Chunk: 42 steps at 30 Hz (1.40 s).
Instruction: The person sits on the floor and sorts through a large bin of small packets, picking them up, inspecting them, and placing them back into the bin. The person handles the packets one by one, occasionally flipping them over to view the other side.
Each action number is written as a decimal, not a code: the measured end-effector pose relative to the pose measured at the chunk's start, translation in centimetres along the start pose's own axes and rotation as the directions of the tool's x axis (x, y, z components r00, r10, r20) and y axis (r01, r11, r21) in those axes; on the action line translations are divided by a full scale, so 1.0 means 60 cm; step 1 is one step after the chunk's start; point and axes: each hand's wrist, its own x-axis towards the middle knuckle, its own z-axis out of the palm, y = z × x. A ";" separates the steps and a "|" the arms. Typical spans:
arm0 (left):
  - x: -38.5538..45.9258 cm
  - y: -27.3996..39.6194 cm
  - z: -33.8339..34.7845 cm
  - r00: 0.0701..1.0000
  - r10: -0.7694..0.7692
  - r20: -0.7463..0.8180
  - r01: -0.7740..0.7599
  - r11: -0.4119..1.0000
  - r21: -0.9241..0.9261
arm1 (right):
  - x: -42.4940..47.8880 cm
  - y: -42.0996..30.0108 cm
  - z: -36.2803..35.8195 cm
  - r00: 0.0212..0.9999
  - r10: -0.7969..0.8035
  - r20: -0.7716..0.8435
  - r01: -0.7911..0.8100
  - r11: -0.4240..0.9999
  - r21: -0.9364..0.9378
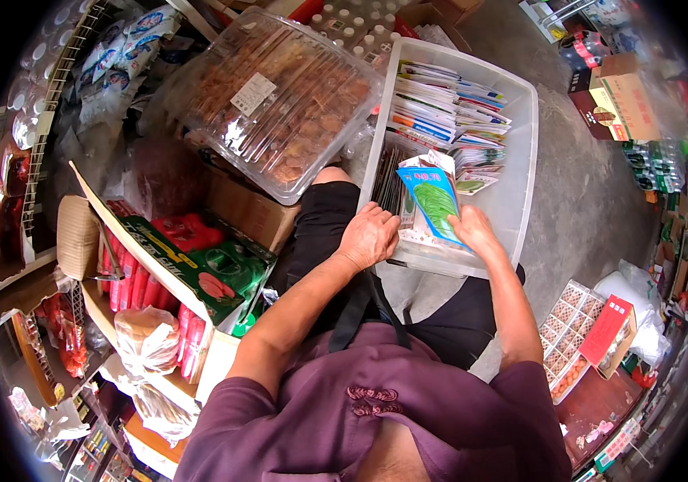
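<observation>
A translucent plastic bin (529, 150) rests before me at my knees, filled with rows of seed packets (422, 108). My right hand (475, 229) grips the lower edge of a blue packet (433, 199) picturing green beans, which lies over other packets inside the bin. At the bin's near left corner, my left hand (372, 234) rests with curled fingers on the rim, beside a row of dark packets (387, 175). Its fingertips are partly hidden, so whether it holds anything does not show.
Left of the bin is a clear plastic box of baked goods (284, 108). An open carton (157, 265) of red and green packages stands at my left. Bottles (353, 30) stand beyond the bin. Egg trays (570, 331) and a cardboard box (615, 99) are on the right.
</observation>
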 end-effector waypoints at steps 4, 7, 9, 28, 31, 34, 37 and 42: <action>0.002 0.001 -0.003 1.000 0.008 0.022 -0.008 1.000 0.008 | -0.038 0.029 -0.029 0.991 -0.080 -0.107 0.087 0.994 0.067; 0.008 0.006 -0.008 0.999 -0.003 0.037 0.003 1.000 0.013 | -0.065 0.037 -0.059 0.998 -0.013 -0.069 0.032 0.958 0.285; 0.014 0.013 -0.007 0.989 -0.050 0.137 0.043 0.997 0.058 | -0.077 0.059 -0.059 0.979 -0.078 -0.191 0.166 0.846 0.507; 0.119 0.057 0.140 0.367 -0.189 0.911 0.798 -0.440 -0.412 | -0.022 0.146 0.004 0.887 -0.058 0.458 -0.462 -0.127 0.878; 0.118 0.053 0.137 0.484 -0.190 0.855 0.745 -0.423 -0.515 | -0.028 0.136 0.013 0.943 -0.056 0.328 -0.331 -0.054 0.942; 0.130 0.052 0.104 0.597 -0.168 0.785 0.671 -0.433 -0.602 | -0.054 0.128 -0.001 0.994 -0.062 0.091 -0.086 0.072 0.994; 0.150 0.052 0.089 0.699 -0.139 0.702 0.614 -0.386 -0.688 | -0.058 0.140 -0.005 0.998 -0.057 -0.027 0.045 0.344 0.938; 0.218 0.038 0.066 0.792 -0.105 0.601 0.594 -0.093 -0.799 | -0.045 0.147 -0.012 0.983 -0.072 -0.169 0.182 0.507 0.843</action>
